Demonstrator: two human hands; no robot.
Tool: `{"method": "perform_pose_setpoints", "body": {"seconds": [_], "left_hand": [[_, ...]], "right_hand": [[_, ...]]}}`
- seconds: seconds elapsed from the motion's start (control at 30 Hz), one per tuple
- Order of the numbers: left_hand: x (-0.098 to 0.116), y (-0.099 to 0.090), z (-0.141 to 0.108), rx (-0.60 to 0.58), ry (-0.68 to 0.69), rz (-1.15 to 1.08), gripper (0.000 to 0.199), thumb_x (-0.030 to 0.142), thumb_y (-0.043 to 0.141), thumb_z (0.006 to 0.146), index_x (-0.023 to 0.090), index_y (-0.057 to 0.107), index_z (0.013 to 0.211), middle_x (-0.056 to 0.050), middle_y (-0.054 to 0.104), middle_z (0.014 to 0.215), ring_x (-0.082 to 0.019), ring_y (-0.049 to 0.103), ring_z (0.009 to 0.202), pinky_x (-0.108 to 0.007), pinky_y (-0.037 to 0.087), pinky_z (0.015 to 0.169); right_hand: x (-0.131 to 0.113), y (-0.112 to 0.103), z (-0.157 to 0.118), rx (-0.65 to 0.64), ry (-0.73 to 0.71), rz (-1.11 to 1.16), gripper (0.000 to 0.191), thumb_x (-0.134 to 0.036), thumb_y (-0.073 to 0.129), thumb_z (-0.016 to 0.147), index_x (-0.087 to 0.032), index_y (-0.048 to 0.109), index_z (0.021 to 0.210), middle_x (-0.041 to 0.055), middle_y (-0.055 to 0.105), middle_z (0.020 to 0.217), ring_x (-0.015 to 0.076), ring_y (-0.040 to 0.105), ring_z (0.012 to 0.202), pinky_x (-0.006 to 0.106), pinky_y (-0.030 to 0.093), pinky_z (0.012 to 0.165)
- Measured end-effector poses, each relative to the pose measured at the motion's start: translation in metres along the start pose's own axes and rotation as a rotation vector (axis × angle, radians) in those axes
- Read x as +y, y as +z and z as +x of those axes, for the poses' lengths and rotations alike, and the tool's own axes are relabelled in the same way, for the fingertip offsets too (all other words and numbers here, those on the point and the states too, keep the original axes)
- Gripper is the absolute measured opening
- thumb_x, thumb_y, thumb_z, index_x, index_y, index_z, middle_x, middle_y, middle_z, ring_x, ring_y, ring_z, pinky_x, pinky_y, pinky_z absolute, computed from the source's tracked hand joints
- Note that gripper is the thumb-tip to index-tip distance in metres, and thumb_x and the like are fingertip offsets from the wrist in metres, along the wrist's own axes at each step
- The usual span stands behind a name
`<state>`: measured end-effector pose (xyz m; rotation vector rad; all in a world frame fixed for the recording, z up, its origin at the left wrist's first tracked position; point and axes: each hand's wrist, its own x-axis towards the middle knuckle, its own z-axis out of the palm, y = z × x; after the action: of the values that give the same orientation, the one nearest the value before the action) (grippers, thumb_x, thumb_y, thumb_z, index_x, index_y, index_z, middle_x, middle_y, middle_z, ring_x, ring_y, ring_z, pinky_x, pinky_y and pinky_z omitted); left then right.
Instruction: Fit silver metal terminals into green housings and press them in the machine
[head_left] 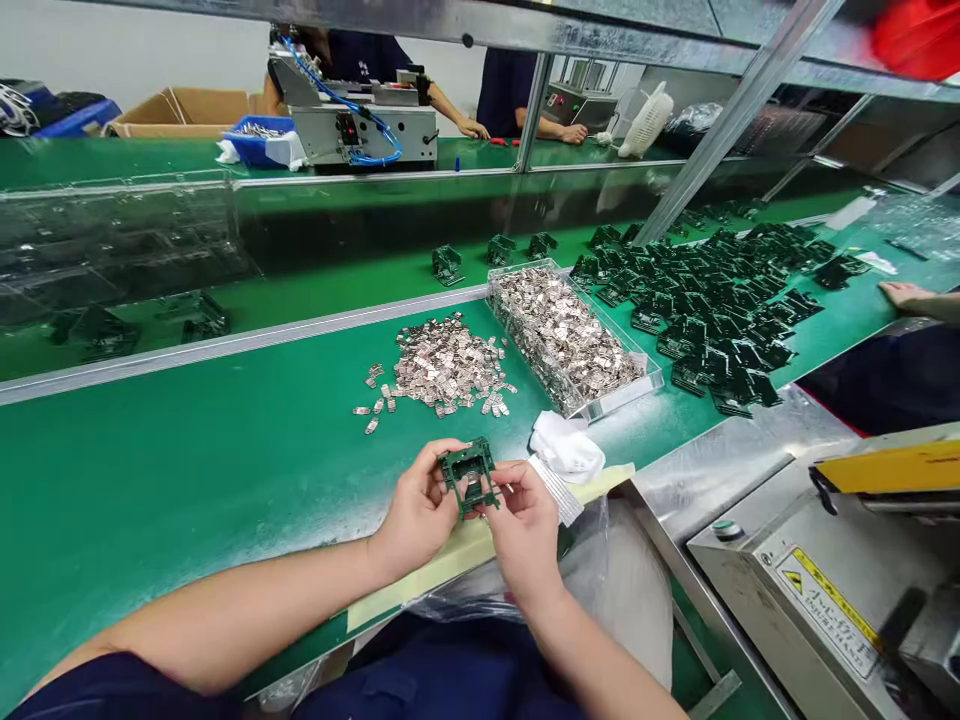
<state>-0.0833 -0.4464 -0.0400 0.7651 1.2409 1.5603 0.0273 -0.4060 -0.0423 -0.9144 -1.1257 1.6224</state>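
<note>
A dark green plastic frame point(471, 462) with an opening in its middle is held up over the table's front edge. My left hand point(421, 505) grips its left side, fingers behind and thumb in front. On the other side, my right hand point(525, 520) pinches the frame's lower right corner; whether a small part sits between those fingers is hidden. Beyond my hands lies a loose pile of small silver metal plates point(450, 362). A clear plastic box point(592, 408) full of the same plates stands to the right of the pile.
Many green frames point(720, 310) are heaped at the right. A white cloth point(566, 445) lies near my right hand. Right of me stands a metal machine point(810, 590) with a warning label. A metal post point(735, 120) slants overhead. Co-workers' hands point(472, 128) show across the bench.
</note>
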Motion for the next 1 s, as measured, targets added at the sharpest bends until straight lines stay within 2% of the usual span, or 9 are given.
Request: {"method": "perform_pose_setpoints", "body": {"seconds": [0.27,0.4,0.5,0.57,0.67,0.7,0.77,0.87,1.0], "left_hand": [[0.003,0.025,-0.012,-0.056,0.028,0.007,0.036,0.036,0.069,0.08,0.019,0.049,0.105,0.001,0.057,0.081,-0.008,0.054,0.059,-0.022,0.054,0.054],[-0.001,0.041,-0.017,-0.116,0.056,0.046,0.033,0.032,0.068,0.081,0.019,0.05,0.106,0.0,0.057,0.085,-0.008,0.054,0.062,-0.021,0.055,0.058],[-0.006,0.053,-0.013,-0.23,0.011,0.032,0.035,0.032,0.068,0.082,0.02,0.048,0.107,0.0,0.057,0.085,-0.009,0.057,0.065,-0.022,0.056,0.058],[-0.011,0.06,-0.005,-0.291,-0.037,0.004,0.038,0.035,0.069,0.081,0.021,0.046,0.108,0.0,0.057,0.088,-0.01,0.06,0.067,-0.023,0.058,0.058],[-0.02,0.067,0.009,-0.277,-0.07,-0.011,0.045,0.041,0.071,0.078,0.021,0.045,0.109,-0.002,0.058,0.092,-0.012,0.064,0.069,-0.025,0.059,0.059],[-0.023,0.067,0.014,-0.26,-0.076,-0.007,0.047,0.043,0.071,0.077,0.021,0.044,0.109,-0.002,0.058,0.093,-0.013,0.065,0.069,-0.024,0.059,0.058],[-0.03,0.066,0.021,-0.25,-0.093,0.002,0.05,0.045,0.072,0.077,0.021,0.043,0.11,-0.002,0.058,0.092,-0.013,0.066,0.068,-0.023,0.058,0.057],[-0.036,0.062,0.025,-0.272,-0.084,0.007,0.048,0.044,0.071,0.078,0.02,0.043,0.109,-0.001,0.059,0.089,-0.012,0.066,0.065,-0.022,0.058,0.056],[-0.037,0.058,0.025,-0.273,-0.073,0.001,0.046,0.042,0.071,0.078,0.021,0.044,0.109,0.0,0.06,0.088,-0.011,0.066,0.065,-0.022,0.058,0.059]], "right_hand": [[-0.016,-0.013,-0.016,0.086,-0.024,0.083,0.023,-0.029,0.078,0.071,-0.02,0.056,0.074,0.0007,0.058,0.077,0.0151,0.058,0.06,0.023,0.049,0.042],[-0.021,-0.027,-0.027,0.153,-0.068,0.074,0.025,-0.032,0.077,0.073,-0.02,0.056,0.075,0.0003,0.058,0.076,0.0142,0.057,0.058,0.023,0.05,0.045],[-0.02,-0.048,-0.034,0.194,-0.105,0.004,0.023,-0.036,0.074,0.079,-0.02,0.057,0.083,0.0008,0.06,0.078,0.015,0.058,0.064,0.026,0.052,0.056],[-0.015,-0.069,-0.039,0.285,-0.148,-0.097,0.022,-0.038,0.07,0.083,-0.02,0.058,0.09,0.0014,0.061,0.082,0.0158,0.059,0.073,0.027,0.052,0.066],[0.001,-0.099,-0.044,0.444,-0.161,-0.241,0.024,-0.043,0.065,0.087,-0.019,0.06,0.088,0.0009,0.059,0.08,0.0154,0.055,0.074,0.025,0.048,0.067],[0.008,-0.105,-0.044,0.444,-0.127,-0.276,0.027,-0.045,0.064,0.087,-0.019,0.06,0.085,0.001,0.058,0.077,0.0156,0.054,0.071,0.025,0.047,0.064],[0.021,-0.111,-0.043,0.355,-0.056,-0.316,0.033,-0.049,0.062,0.087,-0.017,0.062,0.08,0.0019,0.059,0.073,0.0166,0.054,0.068,0.025,0.045,0.06],[0.035,-0.105,-0.037,0.239,-0.043,-0.317,0.036,-0.05,0.059,0.088,-0.016,0.062,0.077,0.0024,0.059,0.07,0.0169,0.053,0.065,0.026,0.043,0.059],[0.046,-0.095,-0.032,0.27,-0.106,-0.315,0.037,-0.046,0.053,0.092,-0.018,0.055,0.068,0.0001,0.053,0.065,0.0149,0.048,0.062,0.025,0.04,0.058]]}}
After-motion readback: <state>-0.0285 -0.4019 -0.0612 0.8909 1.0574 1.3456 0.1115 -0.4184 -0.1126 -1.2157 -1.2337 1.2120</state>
